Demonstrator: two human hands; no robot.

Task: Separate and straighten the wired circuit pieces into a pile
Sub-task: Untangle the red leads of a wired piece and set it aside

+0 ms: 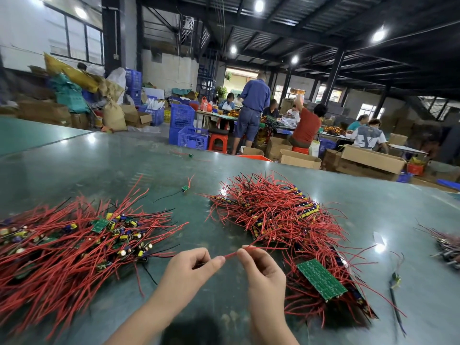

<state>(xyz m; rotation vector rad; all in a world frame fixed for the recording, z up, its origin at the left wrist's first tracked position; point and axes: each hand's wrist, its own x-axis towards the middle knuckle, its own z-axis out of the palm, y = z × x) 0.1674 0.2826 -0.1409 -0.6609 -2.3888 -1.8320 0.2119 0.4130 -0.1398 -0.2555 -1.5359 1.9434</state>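
Warehouse workshop, glossy green table (124, 165), red wire piles (273, 215), cardboard boxes (373, 158)

Two hands: left hand (191, 267), right hand (263, 272), one red wire (230, 255) between them. Two big wire piles: left pile (62, 245), right pile (278, 215). Third small pile (448, 247) at right edge. Three loose pieces: centre (184, 188), upper centre (191, 155), lower right (395, 280). One large green board (321, 278).

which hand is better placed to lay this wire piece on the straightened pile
Left, likely. The left hand pinches the red wire nearest the fanned-out pile on that side; the right hand sits toward the tangled heap.
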